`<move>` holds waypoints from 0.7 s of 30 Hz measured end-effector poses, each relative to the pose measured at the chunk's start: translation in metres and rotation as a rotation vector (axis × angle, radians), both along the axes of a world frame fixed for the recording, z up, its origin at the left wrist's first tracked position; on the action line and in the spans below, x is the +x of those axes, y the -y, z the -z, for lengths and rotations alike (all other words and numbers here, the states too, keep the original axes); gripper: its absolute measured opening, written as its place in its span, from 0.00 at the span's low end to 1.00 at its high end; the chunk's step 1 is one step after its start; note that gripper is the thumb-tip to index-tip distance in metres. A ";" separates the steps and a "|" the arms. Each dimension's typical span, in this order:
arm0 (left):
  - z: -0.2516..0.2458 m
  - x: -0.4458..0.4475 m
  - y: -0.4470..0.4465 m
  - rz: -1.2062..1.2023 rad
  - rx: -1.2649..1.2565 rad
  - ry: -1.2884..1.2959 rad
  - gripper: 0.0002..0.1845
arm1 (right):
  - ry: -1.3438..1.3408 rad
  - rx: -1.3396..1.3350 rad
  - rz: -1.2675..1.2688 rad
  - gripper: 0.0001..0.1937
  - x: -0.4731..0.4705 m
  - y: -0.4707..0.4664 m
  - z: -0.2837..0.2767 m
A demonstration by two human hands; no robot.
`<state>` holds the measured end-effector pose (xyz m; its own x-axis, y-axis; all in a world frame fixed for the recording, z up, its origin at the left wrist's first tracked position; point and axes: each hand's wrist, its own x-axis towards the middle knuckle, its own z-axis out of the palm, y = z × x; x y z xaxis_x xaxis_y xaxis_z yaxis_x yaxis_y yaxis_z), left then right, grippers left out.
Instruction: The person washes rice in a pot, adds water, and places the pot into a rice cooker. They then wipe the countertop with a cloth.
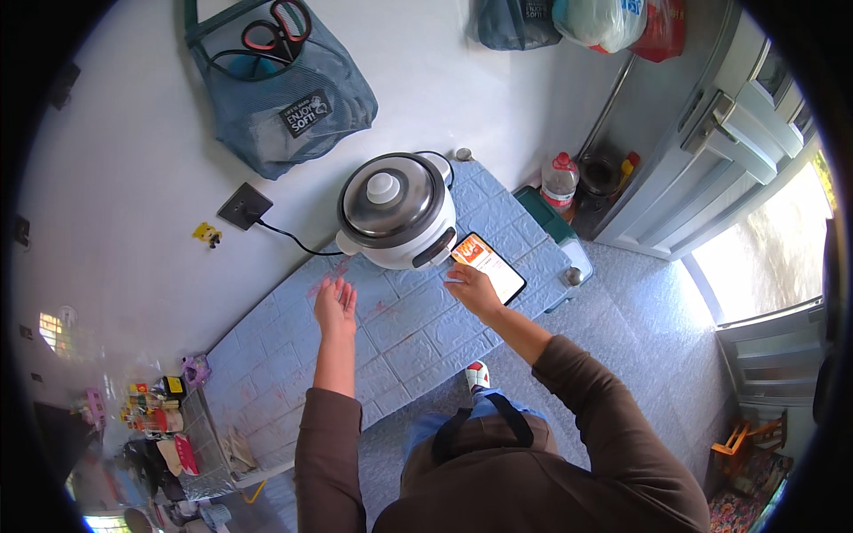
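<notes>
A white electric cooker [400, 250] with a metal lid [393, 200] and a white knob stands on the brick-patterned tabletop [400, 320], near the wall. My left hand [336, 306] is raised palm up in front of the cooker's left side, fingers loosely curled, holding nothing. In front of the control panel [434, 248] is my right hand [472, 285], its fingers bent and close together near the panel and over the edge of a tablet [496, 270] with a lit screen. Whether those fingers touch or hold anything is too small to tell.
A black cord [296, 241] runs from the wall socket [245, 206] to behind the cooker. A mesh bag [293, 126] with scissors [278, 33] hangs above. A large plastic bottle [558, 181] stands past the table's right end, near a door [726, 140]. Various goods fill the lower left.
</notes>
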<state>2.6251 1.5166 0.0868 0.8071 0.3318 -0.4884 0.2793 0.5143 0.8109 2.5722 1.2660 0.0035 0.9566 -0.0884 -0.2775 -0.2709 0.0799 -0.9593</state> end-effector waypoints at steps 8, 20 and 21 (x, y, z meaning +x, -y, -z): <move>-0.020 -0.097 -0.011 -0.113 0.076 0.040 0.12 | 0.077 -0.033 -0.033 0.24 -0.046 0.006 0.009; 0.013 -0.235 -0.049 -0.290 -0.109 0.066 0.20 | -0.068 0.010 -0.101 0.15 -0.106 0.022 -0.044; 0.015 -0.240 -0.051 -0.290 -0.112 0.080 0.18 | -0.055 0.002 -0.068 0.14 -0.096 0.030 -0.047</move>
<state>2.3853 1.5677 0.0717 0.7240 0.5014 -0.4738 0.0462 0.6501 0.7584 2.4760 1.2356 0.0506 0.9436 -0.0231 -0.3302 -0.3284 0.0610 -0.9426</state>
